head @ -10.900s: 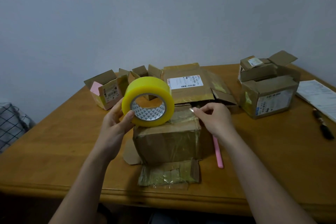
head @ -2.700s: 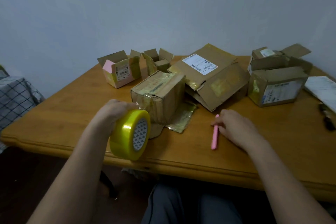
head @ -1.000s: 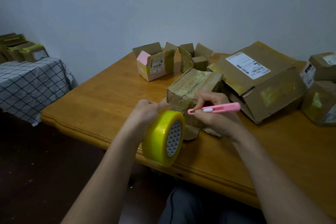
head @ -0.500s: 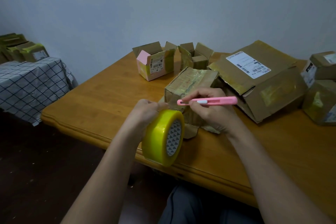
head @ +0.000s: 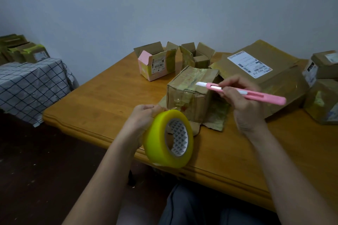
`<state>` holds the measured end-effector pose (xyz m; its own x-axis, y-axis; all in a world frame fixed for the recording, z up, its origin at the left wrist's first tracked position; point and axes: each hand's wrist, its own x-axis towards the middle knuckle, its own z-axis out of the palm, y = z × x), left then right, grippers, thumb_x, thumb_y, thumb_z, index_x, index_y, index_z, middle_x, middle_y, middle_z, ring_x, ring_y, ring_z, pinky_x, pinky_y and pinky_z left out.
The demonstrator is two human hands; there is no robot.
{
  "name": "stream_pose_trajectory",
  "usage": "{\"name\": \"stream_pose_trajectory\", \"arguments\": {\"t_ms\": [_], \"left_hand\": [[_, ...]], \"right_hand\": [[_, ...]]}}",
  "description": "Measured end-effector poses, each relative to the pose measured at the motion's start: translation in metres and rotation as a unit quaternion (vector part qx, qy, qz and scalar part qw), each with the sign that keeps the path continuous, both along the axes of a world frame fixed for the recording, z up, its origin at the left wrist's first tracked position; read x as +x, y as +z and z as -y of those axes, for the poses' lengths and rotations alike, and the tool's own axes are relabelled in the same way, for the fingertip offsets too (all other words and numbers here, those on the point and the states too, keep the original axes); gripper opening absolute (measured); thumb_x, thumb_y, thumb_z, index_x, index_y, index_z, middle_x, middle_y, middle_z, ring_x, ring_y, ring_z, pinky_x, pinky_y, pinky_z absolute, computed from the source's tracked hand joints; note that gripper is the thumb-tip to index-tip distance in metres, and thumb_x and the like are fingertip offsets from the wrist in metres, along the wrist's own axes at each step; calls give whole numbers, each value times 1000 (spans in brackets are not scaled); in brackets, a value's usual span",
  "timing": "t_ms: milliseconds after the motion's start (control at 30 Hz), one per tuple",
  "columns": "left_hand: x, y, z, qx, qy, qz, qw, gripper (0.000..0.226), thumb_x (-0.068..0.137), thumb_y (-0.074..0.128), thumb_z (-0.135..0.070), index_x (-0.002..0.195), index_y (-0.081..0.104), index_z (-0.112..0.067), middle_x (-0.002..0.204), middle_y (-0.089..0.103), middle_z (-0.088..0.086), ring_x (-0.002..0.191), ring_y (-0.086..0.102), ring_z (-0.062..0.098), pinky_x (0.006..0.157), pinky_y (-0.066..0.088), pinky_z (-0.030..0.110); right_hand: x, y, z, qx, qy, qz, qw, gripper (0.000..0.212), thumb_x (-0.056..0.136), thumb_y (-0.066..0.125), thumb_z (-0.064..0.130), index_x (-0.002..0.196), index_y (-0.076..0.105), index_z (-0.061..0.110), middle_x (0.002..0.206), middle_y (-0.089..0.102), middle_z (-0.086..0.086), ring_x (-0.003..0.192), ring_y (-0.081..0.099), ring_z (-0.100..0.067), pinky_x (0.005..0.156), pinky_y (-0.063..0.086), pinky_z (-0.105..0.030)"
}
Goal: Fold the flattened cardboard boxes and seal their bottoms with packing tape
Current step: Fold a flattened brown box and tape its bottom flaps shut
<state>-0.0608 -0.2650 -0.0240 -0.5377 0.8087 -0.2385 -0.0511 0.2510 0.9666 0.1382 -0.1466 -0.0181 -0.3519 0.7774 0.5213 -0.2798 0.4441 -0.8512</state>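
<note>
Left hand: The left hand (head: pixel 141 118) gripped a yellow roll of tape (head: pixel 168 138), fingers curled over the roll's top edge and thumb side hidden behind it. The roll was held on edge at the near rim of the table, its patterned core facing right.
Tape strip: A clear strip appeared to run from the roll, just beyond the left fingertips, up to the near face of the box; its exact line was hard to make out.
Right hand: The right hand (head: pixel 241 104) pinched a pink cutter (head: pixel 243 93) between thumb and curled fingers, like a pen. The white tip pointed left, past the fingertips, and hovered over the box top. The handle stuck out to the right behind the knuckles.
Box: A small brown cardboard box (head: pixel 192 89), closed and glossy with tape, sat on the table just beyond both sets of fingers, nearer the left fingertips at its front corner. Loose flaps lay flat beneath it.
Table: A wooden table (head: pixel 102 97) carried everything.
Beyond the fingers: A pink-sided open box (head: pixel 155 62) and a small open brown box (head: pixel 198 55) stood farther back. A large flattened box with a shipping label (head: pixel 259 71) lay behind the right hand.
Far right: More boxes (head: pixel 323 86) were stacked at the edge of view.
Far left: A checked cloth (head: pixel 31 86) covered a separate surface with boxes behind it.
</note>
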Motion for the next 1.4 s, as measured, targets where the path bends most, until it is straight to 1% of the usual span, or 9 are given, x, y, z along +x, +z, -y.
{"name": "stream_pose_trajectory", "arguments": {"t_ms": [233, 333, 500, 700, 767, 967, 1133, 1267, 1400], "left_hand": [[28, 6, -12, 19, -142, -73, 987, 16, 89, 71, -20, 75, 78, -17, 77, 74, 2, 71, 67, 18, 66, 55, 33], [46, 9, -20, 26, -191, -126, 973, 15, 88, 72, -22, 73, 77, -21, 77, 74, 1, 73, 67, 17, 70, 54, 35], [66, 17, -25, 46, -242, -171, 954, 12, 91, 69, -25, 83, 76, -20, 81, 73, -3, 76, 67, 14, 69, 52, 31], [78, 22, -27, 59, -263, -204, 941, 14, 94, 64, -26, 90, 75, -18, 87, 72, 1, 78, 68, 15, 67, 53, 27], [80, 23, -27, 65, -266, -218, 937, 18, 96, 60, -28, 93, 74, -17, 91, 72, 3, 84, 69, 20, 72, 56, 29], [82, 17, -25, 95, -211, -245, 941, 22, 98, 55, -36, 111, 72, -31, 102, 72, -5, 94, 67, 12, 80, 52, 28], [53, 8, -13, 92, -234, -188, 949, 81, 71, 76, -61, 141, 37, -50, 122, 58, -4, 111, 58, 9, 83, 51, 24], [45, -17, -1, 79, -275, -163, 944, 81, 67, 88, -24, 132, 42, -41, 129, 51, 2, 116, 57, 13, 100, 51, 34], [38, -12, 4, 112, -224, -252, 935, 59, 72, 84, -15, 117, 57, -41, 117, 60, 2, 113, 57, 18, 100, 49, 49]], "right_hand": [[67, -50, -19, 237, -225, 309, 893, 11, 85, 67, 5, 94, 67, 12, 92, 65, 0, 84, 58, -13, 71, 42, -13], [90, -79, -28, 230, -225, 470, 822, 21, 85, 68, 7, 105, 68, 16, 101, 64, -4, 90, 57, -16, 73, 44, -23], [104, -83, -25, 165, -214, 560, 783, 41, 93, 54, 3, 126, 60, 27, 108, 52, 3, 93, 43, -8, 68, 37, -20], [71, -28, 15, 65, -114, 326, 936, 35, 92, 53, 48, 100, 73, 21, 93, 60, 9, 87, 55, 0, 69, 41, -15], [61, -19, 27, 5, -48, 337, 940, 47, 81, 51, 64, 87, 73, 22, 88, 65, 10, 86, 58, 0, 72, 46, -20], [47, -23, 28, 19, -93, 330, 939, 21, 92, 62, 36, 74, 61, 25, 81, 62, 7, 81, 58, -6, 68, 48, -25], [53, -43, 27, -85, -185, 284, 937, 23, 94, 60, 37, 82, 62, 17, 88, 62, 1, 88, 62, -17, 76, 57, -40], [49, -52, 37, -247, -162, 172, 940, 25, 90, 63, 37, 88, 67, 12, 94, 68, -6, 90, 68, -17, 74, 61, -36], [50, -51, 39, -189, -181, 242, 934, 31, 88, 69, 37, 73, 69, 10, 77, 68, -3, 80, 64, -12, 98, 50, -46]]}}
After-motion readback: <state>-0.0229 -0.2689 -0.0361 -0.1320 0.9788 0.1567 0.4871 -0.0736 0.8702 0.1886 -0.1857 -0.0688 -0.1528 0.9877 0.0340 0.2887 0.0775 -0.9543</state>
